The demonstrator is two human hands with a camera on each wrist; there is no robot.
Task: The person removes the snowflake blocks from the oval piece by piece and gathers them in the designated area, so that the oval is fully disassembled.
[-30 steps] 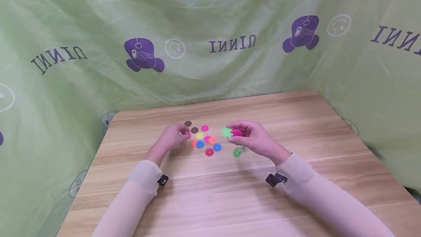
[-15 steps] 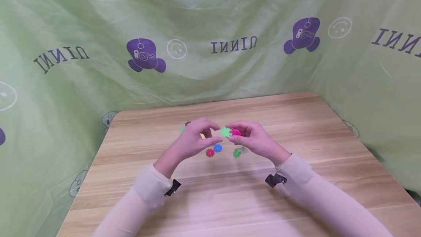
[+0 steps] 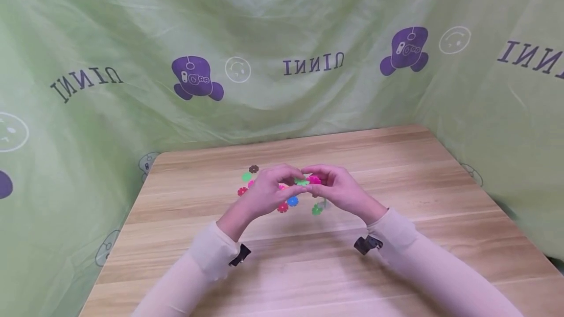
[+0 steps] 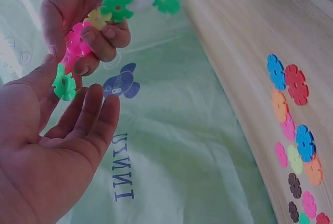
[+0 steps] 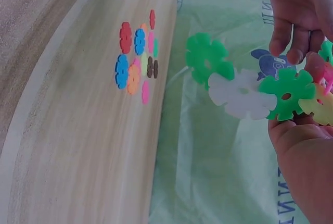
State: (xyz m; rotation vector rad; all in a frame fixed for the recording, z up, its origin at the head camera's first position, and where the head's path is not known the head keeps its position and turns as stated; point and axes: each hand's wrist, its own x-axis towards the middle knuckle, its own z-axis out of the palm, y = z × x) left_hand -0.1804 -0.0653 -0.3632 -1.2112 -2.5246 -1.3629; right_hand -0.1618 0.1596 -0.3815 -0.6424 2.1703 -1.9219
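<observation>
My right hand [image 3: 341,187] grips a chain of interlocking plastic snowflake discs. In the right wrist view a green disc [image 5: 208,60], a white disc [image 5: 242,95], another green disc [image 5: 286,92] and a yellow disc [image 5: 318,104] run along it. Pink discs [image 4: 77,41] follow between the hands in the left wrist view. At the chain's near end is a green snowflake disc [image 4: 64,83], which my left hand [image 3: 269,190] pinches between thumb and fingers; the fingertip contact is partly hidden. Both hands are raised over the table, fingertips close together.
Loose snowflake discs lie on the wooden table [image 3: 282,268], among them a blue disc [image 3: 293,201], a red disc [image 3: 242,191] and a dark brown disc [image 3: 253,169]. A green printed cloth [image 3: 264,9] hangs behind the table and at its sides.
My left hand has moved right from the loose discs on the table to the green end disc of the chain. The right hand has stayed nearly still, holding the chain.
</observation>
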